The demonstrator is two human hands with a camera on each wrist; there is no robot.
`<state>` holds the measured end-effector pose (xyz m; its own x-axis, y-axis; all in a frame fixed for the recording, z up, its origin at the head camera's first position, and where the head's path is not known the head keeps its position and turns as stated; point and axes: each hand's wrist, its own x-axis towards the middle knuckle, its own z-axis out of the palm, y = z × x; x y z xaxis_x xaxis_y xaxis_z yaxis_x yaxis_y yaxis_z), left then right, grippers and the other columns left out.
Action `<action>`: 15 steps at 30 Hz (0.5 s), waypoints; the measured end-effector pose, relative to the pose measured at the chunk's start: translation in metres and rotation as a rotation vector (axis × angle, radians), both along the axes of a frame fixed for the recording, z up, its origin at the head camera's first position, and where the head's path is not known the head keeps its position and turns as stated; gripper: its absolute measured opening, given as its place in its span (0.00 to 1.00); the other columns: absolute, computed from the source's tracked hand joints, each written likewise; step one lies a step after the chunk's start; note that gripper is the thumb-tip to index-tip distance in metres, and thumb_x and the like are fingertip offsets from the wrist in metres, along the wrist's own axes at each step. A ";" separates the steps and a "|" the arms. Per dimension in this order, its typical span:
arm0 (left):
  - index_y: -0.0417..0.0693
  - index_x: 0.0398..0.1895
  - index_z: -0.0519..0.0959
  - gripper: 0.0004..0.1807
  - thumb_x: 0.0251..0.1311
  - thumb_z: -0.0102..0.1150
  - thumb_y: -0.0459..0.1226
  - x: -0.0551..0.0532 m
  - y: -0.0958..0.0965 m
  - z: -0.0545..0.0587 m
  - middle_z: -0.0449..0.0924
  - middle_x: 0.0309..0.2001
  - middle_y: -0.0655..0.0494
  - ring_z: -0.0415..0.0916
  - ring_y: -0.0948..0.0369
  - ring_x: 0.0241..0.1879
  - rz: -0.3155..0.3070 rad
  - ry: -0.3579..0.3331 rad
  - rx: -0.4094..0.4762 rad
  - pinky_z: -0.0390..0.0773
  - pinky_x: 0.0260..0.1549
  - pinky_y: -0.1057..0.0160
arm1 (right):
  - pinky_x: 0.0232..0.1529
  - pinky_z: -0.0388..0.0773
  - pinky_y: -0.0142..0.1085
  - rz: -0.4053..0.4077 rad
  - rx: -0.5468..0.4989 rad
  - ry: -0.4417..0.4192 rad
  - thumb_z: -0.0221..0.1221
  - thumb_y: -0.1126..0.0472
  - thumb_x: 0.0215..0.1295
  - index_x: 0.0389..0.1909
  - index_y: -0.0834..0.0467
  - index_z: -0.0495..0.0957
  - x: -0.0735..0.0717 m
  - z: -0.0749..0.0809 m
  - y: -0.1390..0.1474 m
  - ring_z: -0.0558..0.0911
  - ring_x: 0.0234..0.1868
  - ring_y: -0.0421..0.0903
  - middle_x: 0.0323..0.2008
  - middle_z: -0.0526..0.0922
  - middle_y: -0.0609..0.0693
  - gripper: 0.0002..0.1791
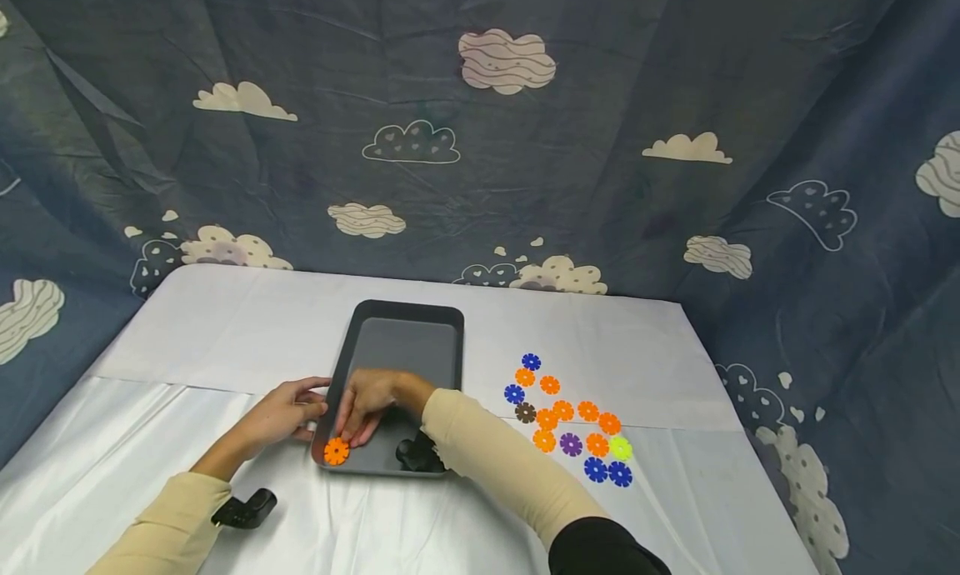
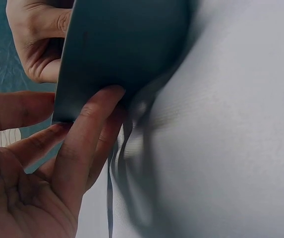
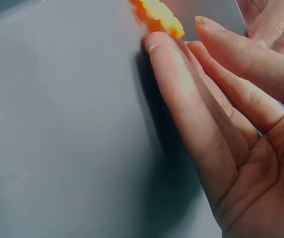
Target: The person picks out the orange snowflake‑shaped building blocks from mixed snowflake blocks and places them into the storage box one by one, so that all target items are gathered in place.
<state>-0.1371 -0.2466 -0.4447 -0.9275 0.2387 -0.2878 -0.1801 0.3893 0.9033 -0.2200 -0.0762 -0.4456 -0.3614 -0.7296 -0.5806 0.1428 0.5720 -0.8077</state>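
An orange notched disc [image 1: 336,451], shaped like a flower, lies in the near left corner of the dark grey tray [image 1: 408,311]. My right hand [image 1: 369,404] reaches down into the tray beside it. In the right wrist view, the fingers of my right hand [image 3: 221,114] are mostly straight, with one fingertip right at the edge of the orange disc [image 3: 159,16]. My left hand [image 1: 276,412] holds the tray's left side. Seen from the left wrist, my left hand [image 2: 57,148] has digits on both sides of the rim and fingertips on the outer wall [image 2: 127,44].
Several notched discs in orange, blue, purple, brown and yellow-green lie to the right of the tray, among them a purple disc [image 1: 571,444] and a yellow-green disc [image 1: 620,448]. White cloth [image 1: 495,517] covers the table. A dark cloud-patterned curtain [image 1: 570,158] hangs behind.
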 end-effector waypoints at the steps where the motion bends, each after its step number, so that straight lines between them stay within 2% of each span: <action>1: 0.24 0.68 0.55 0.29 0.68 0.48 0.29 0.000 0.000 0.000 0.72 0.53 0.28 0.78 0.48 0.48 0.000 -0.002 0.003 0.84 0.36 0.55 | 0.28 0.84 0.37 0.002 0.001 0.002 0.62 0.80 0.54 0.31 0.76 0.82 -0.001 0.001 0.001 0.83 0.20 0.47 0.24 0.84 0.63 0.04; 9: 0.26 0.68 0.56 0.29 0.67 0.49 0.30 0.001 0.003 -0.001 0.73 0.53 0.30 0.78 0.50 0.47 0.024 -0.010 -0.012 0.84 0.36 0.56 | 0.28 0.84 0.37 -0.040 -0.024 0.038 0.63 0.79 0.54 0.32 0.74 0.82 -0.012 0.007 0.018 0.83 0.20 0.46 0.25 0.85 0.62 0.05; 15: 0.27 0.69 0.57 0.29 0.67 0.50 0.30 0.003 0.002 -0.001 0.72 0.53 0.31 0.78 0.50 0.47 0.025 -0.004 -0.017 0.84 0.35 0.57 | 0.31 0.84 0.39 -0.082 -0.103 0.095 0.64 0.77 0.54 0.35 0.75 0.82 -0.026 0.015 0.049 0.84 0.24 0.47 0.25 0.85 0.58 0.07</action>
